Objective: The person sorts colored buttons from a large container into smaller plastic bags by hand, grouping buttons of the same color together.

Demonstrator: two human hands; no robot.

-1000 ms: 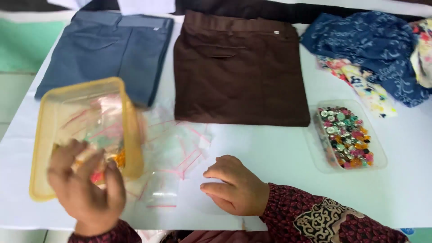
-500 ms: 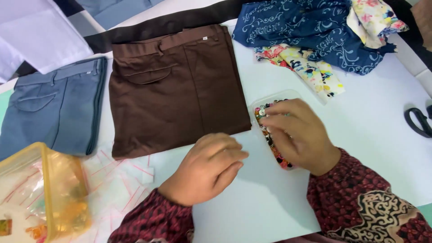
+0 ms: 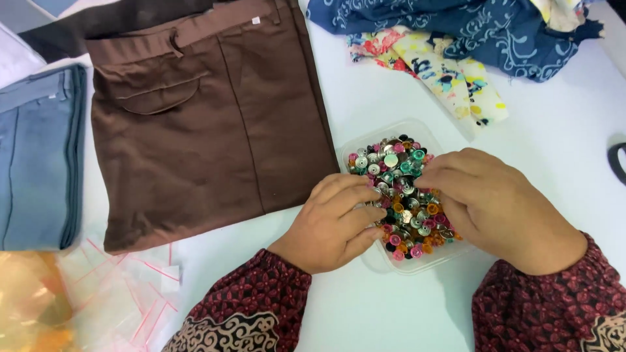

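Note:
A clear plastic tray (image 3: 365,145) full of several coloured and silver metal buttons (image 3: 398,171) lies on the white table. My left hand (image 3: 336,221) rests on the tray's left side with its fingertips among the buttons. My right hand (image 3: 492,208) covers the tray's right side, fingers curled down into the buttons. Whether either hand pinches a button is hidden by the fingers. Both wrists wear dark red patterned sleeves.
Folded brown trousers (image 3: 202,124) lie left of the tray, folded blue-grey trousers (image 3: 36,156) further left. Blue patterned cloth (image 3: 456,26) and floral cloth (image 3: 443,75) lie at the back. Clear zip bags (image 3: 124,287) and a yellow container (image 3: 29,303) sit at bottom left. A dark object (image 3: 616,163) shows at the right edge.
My view has shifted right and closer. My left hand left the yellow container and moved to the button tray, and both hands now have their fingers in the buttons.

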